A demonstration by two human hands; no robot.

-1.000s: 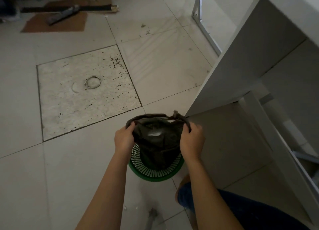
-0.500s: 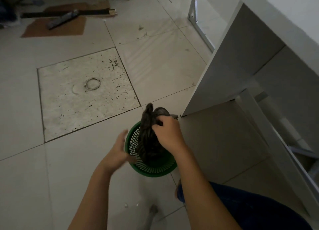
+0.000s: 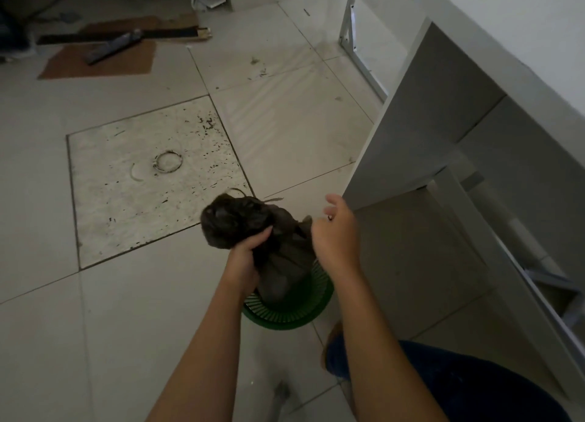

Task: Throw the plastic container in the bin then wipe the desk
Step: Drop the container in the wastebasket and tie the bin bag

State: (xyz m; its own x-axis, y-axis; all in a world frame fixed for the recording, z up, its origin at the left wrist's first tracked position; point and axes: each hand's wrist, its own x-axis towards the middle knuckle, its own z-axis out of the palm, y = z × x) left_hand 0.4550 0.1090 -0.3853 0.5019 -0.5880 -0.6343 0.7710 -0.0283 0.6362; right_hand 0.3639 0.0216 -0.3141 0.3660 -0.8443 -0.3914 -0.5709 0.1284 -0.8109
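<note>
A green slatted plastic bin (image 3: pixel 294 311) stands on the tiled floor beside the white desk (image 3: pixel 427 130). A black bin bag (image 3: pixel 234 222) rises out of it, its top bunched into a dark ball leaning left. My left hand (image 3: pixel 247 257) is closed around the bag's neck just under that ball. My right hand (image 3: pixel 337 235) hovers at the bag's right edge with its fingers loosely spread, holding nothing that I can make out. No plastic container shows; the bag hides the bin's inside.
A stained floor tile with a metal ring (image 3: pixel 167 162) lies to the left. Brown cardboard (image 3: pixel 101 64) and a dark bar (image 3: pixel 110 46) rest at the far left. A metal frame leg (image 3: pixel 351 29) stands beyond the desk. My knee in blue shorts (image 3: pixel 443 377) is at lower right.
Both hands first held the bag's rim wide. The right hand then gathered the top shut. Now the left hand has taken the bag's neck, and the right hand has let go and moved right.
</note>
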